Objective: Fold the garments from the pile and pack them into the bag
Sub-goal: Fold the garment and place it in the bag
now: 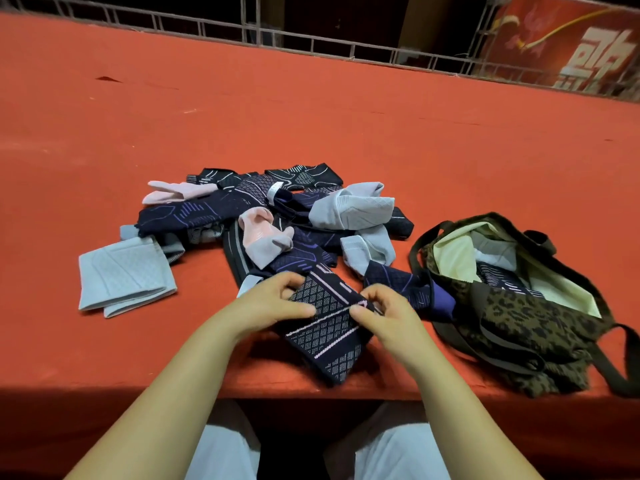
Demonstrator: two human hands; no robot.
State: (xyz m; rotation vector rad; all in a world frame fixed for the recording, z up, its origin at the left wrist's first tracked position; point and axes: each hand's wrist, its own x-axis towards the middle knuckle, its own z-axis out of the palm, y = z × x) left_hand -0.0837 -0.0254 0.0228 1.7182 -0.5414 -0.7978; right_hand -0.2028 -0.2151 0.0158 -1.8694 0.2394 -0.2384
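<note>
Red table (311, 116): left hand (277, 299) and right hand (384, 315), close together, both pinch a dark patterned garment (329, 327) between them.

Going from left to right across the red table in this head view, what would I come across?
Folded light blue garment → left hand → dark patterned garment held by both hands → right hand → leopard-print bag.

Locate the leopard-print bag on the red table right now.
In the head view, the leopard-print bag lies open at the table's near right edge, right of the right hand and the garment pile.
</note>
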